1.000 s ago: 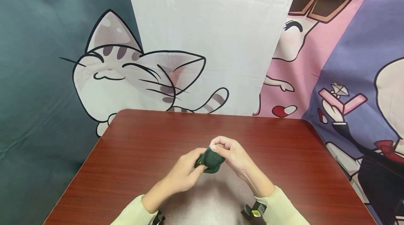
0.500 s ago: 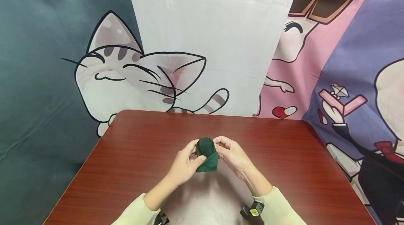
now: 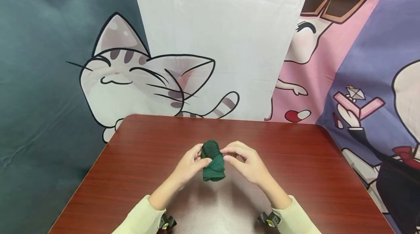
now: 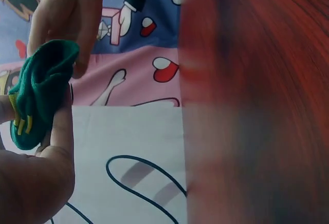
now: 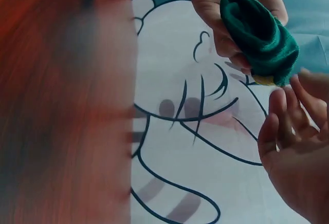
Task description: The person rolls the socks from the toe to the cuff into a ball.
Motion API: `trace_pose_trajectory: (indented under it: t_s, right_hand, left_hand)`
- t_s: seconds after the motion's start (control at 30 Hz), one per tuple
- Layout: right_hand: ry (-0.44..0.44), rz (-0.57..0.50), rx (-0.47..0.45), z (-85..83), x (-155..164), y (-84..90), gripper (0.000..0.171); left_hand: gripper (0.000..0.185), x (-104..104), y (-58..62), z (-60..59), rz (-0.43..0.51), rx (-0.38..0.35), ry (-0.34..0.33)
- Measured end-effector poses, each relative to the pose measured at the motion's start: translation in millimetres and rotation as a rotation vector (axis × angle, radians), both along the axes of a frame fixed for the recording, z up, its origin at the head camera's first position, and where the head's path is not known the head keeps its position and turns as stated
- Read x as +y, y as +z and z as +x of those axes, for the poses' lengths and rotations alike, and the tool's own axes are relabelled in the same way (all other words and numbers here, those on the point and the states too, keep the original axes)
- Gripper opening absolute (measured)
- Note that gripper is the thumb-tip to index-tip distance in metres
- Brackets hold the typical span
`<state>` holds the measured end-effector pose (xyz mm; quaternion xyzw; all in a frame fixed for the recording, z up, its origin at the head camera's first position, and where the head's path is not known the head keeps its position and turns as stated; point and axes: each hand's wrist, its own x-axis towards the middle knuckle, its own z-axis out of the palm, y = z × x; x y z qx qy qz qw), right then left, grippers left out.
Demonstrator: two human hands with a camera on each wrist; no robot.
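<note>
A folded green knit bundle (image 3: 212, 164), looking like a rolled-up sock, is held above the table near its middle. Yellow marks show on it in the left wrist view, where its opening (image 4: 54, 62) faces up. My left hand (image 3: 191, 163) grips it from the left, thumb across the front and fingers behind. At its right edge my right hand (image 3: 247, 161) has index finger and thumb apart, the tips close to or touching the cloth. In the right wrist view that hand (image 5: 298, 152) is beside the bundle's yellow-marked end (image 5: 264, 80); whether it touches is unclear.
The reddish-brown wooden table (image 3: 157, 135) extends under both hands. Behind it hangs a printed cloth backdrop (image 3: 210, 15) with a cartoon cat and figures. Dark wrist cameras (image 3: 167, 223) are strapped at the pale sleeves (image 3: 141, 219).
The left hand has turned the green bundle more upright and moved it slightly left. The right hand has loosened from its pinch at the edge, its finger and thumb now spread.
</note>
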<state>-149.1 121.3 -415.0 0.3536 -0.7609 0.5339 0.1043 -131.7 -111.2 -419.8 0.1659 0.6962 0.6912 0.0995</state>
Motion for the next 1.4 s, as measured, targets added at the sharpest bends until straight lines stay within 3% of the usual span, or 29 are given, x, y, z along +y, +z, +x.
trace_pose_trajectory:
  t_s: [0.1, 0.23, 0.63, 0.87, 1.0, 1.17, 1.4]
  right_hand:
    - [0.027, 0.055, 0.130, 0.9, 1, -1.2, 0.029]
    - [0.025, 0.081, 0.219, 1.2, -1, -3.6, 0.031]
    - [0.023, 0.141, 0.336, 3.9, 4, -5.1, 0.022]
    - [0.141, 0.174, 0.263, 3.2, 6, -6.4, 0.019]
    - [0.149, 0.168, 0.252, 3.7, 6, -8.6, 0.017]
    - [0.120, 0.108, 0.202, 3.6, 7, -13.9, 0.022]
    - [0.138, 0.061, 0.002, 7.2, 1, -13.0, 0.020]
  left_hand:
    - [0.047, -3, -2.5, -1.1, 0.025, -0.032, -0.019]
    - [0.047, -5, -4.5, -2.7, 0.033, -0.036, -0.056]
    - [0.048, -6, -1.4, -4.7, -0.052, -0.027, -0.189]
    - [0.043, -4, -2.0, -4.9, -0.126, -0.031, -0.192]
    - [0.042, -4, -2.1, -3.5, -0.146, -0.056, -0.150]
    - [0.042, -3, 1.6, -2.8, -0.054, -0.117, -0.077]
    - [0.036, -4, 5.1, -3.9, 0.103, -0.175, 0.008]
